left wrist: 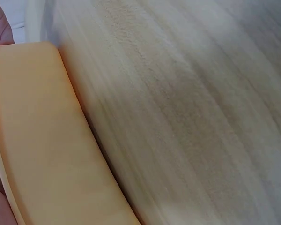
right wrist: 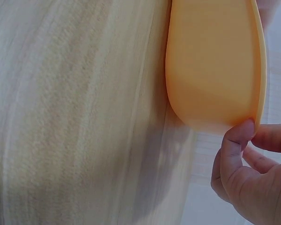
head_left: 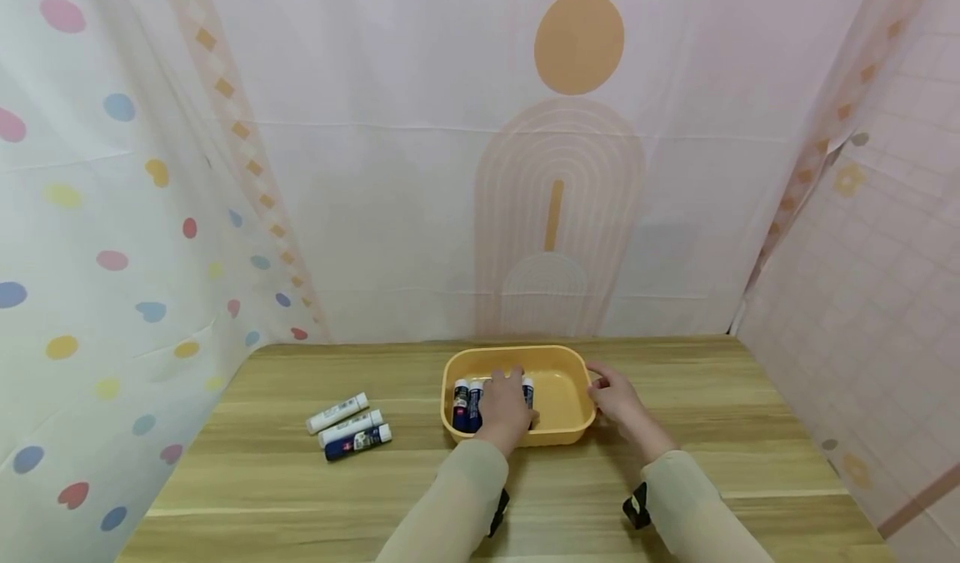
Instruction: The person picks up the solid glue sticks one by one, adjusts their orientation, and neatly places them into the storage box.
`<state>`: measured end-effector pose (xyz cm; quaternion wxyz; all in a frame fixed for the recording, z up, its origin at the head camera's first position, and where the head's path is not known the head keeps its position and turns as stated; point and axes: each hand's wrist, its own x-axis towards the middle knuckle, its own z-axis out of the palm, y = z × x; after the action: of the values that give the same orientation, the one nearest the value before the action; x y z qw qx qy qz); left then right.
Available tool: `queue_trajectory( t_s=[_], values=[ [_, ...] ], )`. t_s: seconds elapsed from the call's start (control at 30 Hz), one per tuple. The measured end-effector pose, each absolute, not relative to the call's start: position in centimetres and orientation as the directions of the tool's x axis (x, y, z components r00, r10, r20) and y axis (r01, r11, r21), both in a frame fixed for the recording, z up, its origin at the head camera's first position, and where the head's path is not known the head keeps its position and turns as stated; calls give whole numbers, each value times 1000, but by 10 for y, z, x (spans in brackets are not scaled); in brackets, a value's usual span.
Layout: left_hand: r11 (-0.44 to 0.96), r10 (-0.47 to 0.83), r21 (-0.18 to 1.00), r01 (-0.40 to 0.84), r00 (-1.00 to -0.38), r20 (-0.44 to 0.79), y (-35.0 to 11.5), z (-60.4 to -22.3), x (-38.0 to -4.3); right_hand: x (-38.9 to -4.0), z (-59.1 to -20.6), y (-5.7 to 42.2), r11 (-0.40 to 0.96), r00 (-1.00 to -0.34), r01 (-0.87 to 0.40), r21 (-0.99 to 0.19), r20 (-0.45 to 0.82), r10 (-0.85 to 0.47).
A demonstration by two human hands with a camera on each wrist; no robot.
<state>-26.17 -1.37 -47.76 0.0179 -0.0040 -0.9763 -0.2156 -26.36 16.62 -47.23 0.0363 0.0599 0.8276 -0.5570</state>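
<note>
A yellow plastic bin (head_left: 558, 436) stands on the table, several slim tubes with white caps upright or leaning at its left side. One dark blue tube (head_left: 461, 405) is at the far left of them. My left hand (head_left: 504, 409) reaches over the near rim into the bin, on top of the tubes; whether its fingers grip one is hidden. My right hand (head_left: 618, 401) pinches the bin's right rim, its thumb and fingers (right wrist: 239, 140) on either side of the edge. In the left wrist view the bin's outer wall (left wrist: 42, 126) hides most of the left hand.
Left of the bin lie two white tubes (head_left: 337, 413) and a dark blue one (head_left: 358, 442) with a white cap, side by side on the wooden table (head_left: 285, 505). Patterned curtains (head_left: 390, 213) hang behind and along both sides.
</note>
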Motion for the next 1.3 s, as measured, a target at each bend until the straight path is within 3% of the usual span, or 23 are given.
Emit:
queue_trajectory(
  t_s=[0.27, 0.53, 0.8, 0.97, 1.13, 1.3],
  values=[
    [883, -23, 469, 11, -997, 67, -16, -480, -263, -262, -472, 163, 363, -989, 146, -920, -136, 55],
    [815, 22, 561, 144, -976, 218, -34, -469, -259, -263, -473, 165, 362, -989, 145, -921, -135, 53],
    [770, 92, 565, 297, -928, 362, -78, -460, -248, -263, -472, 167, 367, -990, 144, -919, -134, 52],
    [759, 120, 569, 316, -927, 356, -115, -457, -235, -263, -473, 168, 364, -989, 145, -920, -135, 52],
    [807, 170, 507, 302, -942, 291, -154, -462, -219, -263, -473, 170, 364, -989, 150, -919, -141, 50],
    [853, 284, 354, 383, -910, 302, -195, -477, -207, -263, -473, 170, 348, -989, 150, -925, -144, 42]
  ],
)
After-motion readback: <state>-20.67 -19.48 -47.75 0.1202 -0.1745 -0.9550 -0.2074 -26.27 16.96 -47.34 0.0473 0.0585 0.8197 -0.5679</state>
